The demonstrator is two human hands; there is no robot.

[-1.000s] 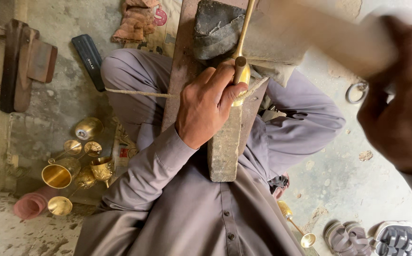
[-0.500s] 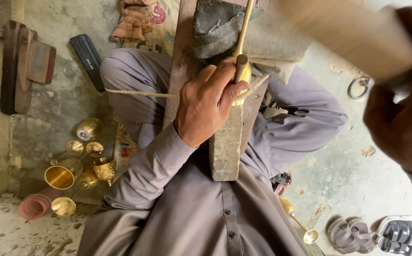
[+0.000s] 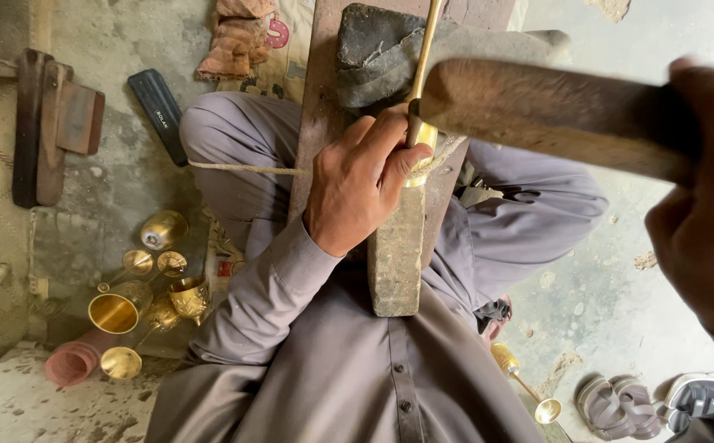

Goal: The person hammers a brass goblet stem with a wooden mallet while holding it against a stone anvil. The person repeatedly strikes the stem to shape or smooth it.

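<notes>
The right hand [image 3: 706,205] fills the near right edge of the view, fingers wrapped tight around the handle of a wooden mallet [image 3: 554,115]. Half a second ago the mallet was a pale blur high in the corner; now its head has come down and sits sharp just right of the brass rod [image 3: 423,61], nearly touching it. Past it, the left hand [image 3: 357,184] has not moved: it stays clamped on the lower part of the rod, thumb and fingers pinching a brass piece [image 3: 423,139] against the top of the wooden block [image 3: 398,246] that lies across the lap. The rod runs up from that block over a dark stone [image 3: 373,53] at its far end. A thin cord [image 3: 242,168] stretches left from the block across the knee. Farther left of the block, on the floor, a cluster of brass cups [image 3: 139,308] stands as before, and sandals [image 3: 652,402] lie down right of the block.
</notes>
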